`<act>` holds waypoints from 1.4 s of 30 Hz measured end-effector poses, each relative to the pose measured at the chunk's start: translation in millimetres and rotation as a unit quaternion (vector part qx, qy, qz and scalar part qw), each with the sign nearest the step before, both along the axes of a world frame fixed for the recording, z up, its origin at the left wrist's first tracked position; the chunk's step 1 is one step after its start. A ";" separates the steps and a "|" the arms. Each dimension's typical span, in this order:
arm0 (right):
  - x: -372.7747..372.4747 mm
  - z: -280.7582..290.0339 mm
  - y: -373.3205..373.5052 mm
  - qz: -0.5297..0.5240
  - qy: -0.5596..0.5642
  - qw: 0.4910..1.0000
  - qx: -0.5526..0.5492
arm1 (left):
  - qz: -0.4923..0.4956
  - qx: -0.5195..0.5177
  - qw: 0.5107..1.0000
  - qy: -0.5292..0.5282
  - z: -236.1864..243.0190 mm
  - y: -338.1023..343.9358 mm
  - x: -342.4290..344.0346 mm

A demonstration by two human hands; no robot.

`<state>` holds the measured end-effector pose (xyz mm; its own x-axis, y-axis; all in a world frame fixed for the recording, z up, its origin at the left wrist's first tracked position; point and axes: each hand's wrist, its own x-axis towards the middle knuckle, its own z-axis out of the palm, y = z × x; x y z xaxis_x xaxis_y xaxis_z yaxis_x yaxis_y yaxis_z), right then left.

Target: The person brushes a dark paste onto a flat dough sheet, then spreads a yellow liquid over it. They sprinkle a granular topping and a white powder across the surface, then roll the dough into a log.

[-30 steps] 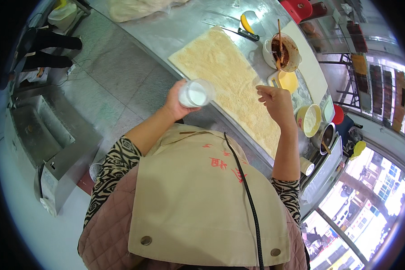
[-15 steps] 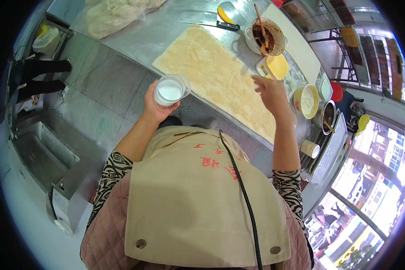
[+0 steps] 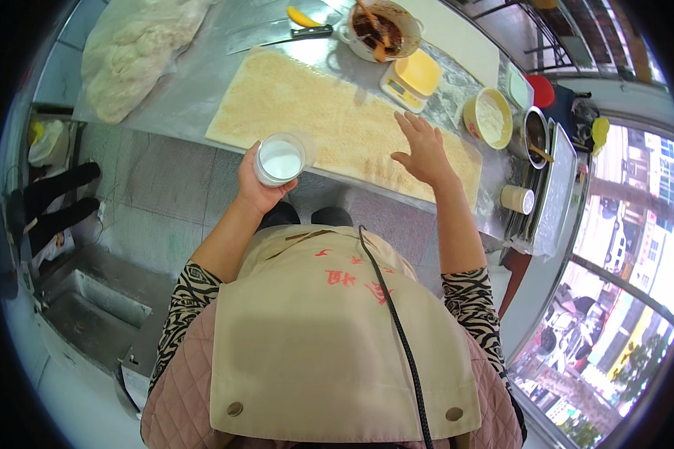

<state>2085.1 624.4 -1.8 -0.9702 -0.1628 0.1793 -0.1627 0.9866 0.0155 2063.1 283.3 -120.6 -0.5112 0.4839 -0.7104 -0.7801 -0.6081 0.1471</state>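
Observation:
My left hand point(image 3: 256, 187) is wrapped round a clear jar point(image 3: 281, 159) with white stuff in it, held in front of the table's near edge. A long flat sheet of dough point(image 3: 299, 101), pale yellow-brown on top, lies on the metal table. Above the right part of this sheet hovers my right hand point(image 3: 427, 156), palm down with its fingers spread and nothing in it. Whether the fingertips touch the dough, I cannot tell.
Behind the dough are a knife point(image 3: 311, 32), a yellow scraper point(image 3: 301, 16), a pot of dark paste point(image 3: 365, 43) and a yellow-topped scale point(image 3: 414, 78). To the right stand a bowl of flour point(image 3: 490, 120), a metal pot point(image 3: 530, 129) and a cup point(image 3: 517, 199). Bagged dough point(image 3: 131, 56) lies far left.
My right hand has gone from bent, gathered fingers to a flat, spread palm. The view has turned, bringing more of the bagged dough in. The jar stays in my left hand.

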 end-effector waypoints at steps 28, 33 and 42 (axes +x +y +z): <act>131.5 12.0 277.3 -0.203 -0.153 0.581 -0.773 | -0.165 0.117 0.974 0.106 82.5 433.5 84.0; 157.8 50.8 300.8 0.049 0.066 0.937 -0.340 | -0.176 0.092 0.975 0.099 87.5 490.9 95.5; 152.0 48.6 328.3 0.107 0.047 0.947 -0.301 | -0.193 0.004 0.777 0.599 91.4 513.0 107.2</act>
